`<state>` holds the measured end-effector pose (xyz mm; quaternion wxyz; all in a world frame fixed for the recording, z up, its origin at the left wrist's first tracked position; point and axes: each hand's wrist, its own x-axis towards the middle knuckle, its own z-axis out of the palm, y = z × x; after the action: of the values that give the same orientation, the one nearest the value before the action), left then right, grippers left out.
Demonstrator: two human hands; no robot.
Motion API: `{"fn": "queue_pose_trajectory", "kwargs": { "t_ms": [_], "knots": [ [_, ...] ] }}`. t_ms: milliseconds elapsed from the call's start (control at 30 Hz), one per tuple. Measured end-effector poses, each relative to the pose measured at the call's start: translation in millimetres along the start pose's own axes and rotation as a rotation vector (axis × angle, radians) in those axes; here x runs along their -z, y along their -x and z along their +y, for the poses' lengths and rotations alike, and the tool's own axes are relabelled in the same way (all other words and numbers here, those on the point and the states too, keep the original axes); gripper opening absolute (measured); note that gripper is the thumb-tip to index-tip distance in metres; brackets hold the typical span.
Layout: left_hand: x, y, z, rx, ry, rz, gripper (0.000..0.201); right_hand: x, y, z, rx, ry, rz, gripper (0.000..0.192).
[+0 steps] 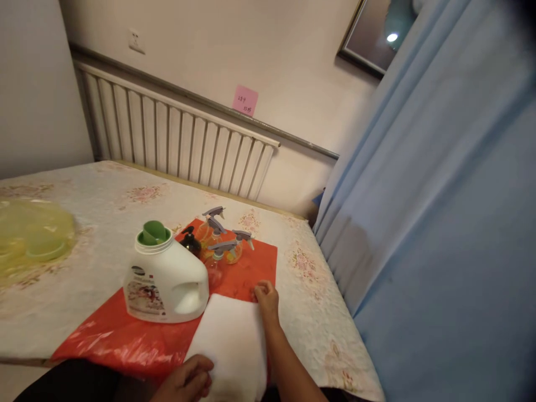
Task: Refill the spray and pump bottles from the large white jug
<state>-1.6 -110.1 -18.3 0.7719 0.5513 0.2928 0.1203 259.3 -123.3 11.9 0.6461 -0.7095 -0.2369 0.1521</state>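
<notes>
A flat white sheet [230,335], cloth or paper I cannot tell, lies in front of me over the red plastic bag [113,335]. My left hand [188,379] has its fingers curled in at the sheet's left edge. At the sheet's far right corner, my right hand [267,298] is closed with bent fingers. Just left of the sheet stands a large white detergent jug [171,279], upright, with a green cup [154,233] in its mouth. Behind it are several clear spray bottles [215,268] with grey trigger heads and a dark pump bottle [191,243].
A flowered bed cover [305,268] spreads under everything. A yellow translucent plastic bag [37,234] lies at the left. A white radiator [176,128] runs along the wall, and a blue curtain [439,223] hangs at the right.
</notes>
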Motion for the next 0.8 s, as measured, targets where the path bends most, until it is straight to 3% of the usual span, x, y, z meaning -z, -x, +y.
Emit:
{"fn": "queue_pose_trajectory", "kwargs": {
  "t_ms": [100, 400, 667, 800],
  "knots": [
    [-0.7, 1, -1, -0.053, -0.102, 0.012, 0.048, 14, 34, -2, -0.029, -0.037, -0.043, 0.012],
    [11.1, -15, -12, -0.250, -0.538, 0.268, 0.033, 30, 125, 5, -0.029, -0.004, -0.157, 0.005],
    [3.3, -11, -5, -0.280, -0.624, 0.333, 0.019, 36, 145, 5, 0.081, 0.090, -0.184, 0.009],
    [-3.1, -12, 10, -0.276, -0.606, 0.305, 0.018, 36, 144, 0, 0.080, 0.095, -0.211, 0.012]
  ]
}}
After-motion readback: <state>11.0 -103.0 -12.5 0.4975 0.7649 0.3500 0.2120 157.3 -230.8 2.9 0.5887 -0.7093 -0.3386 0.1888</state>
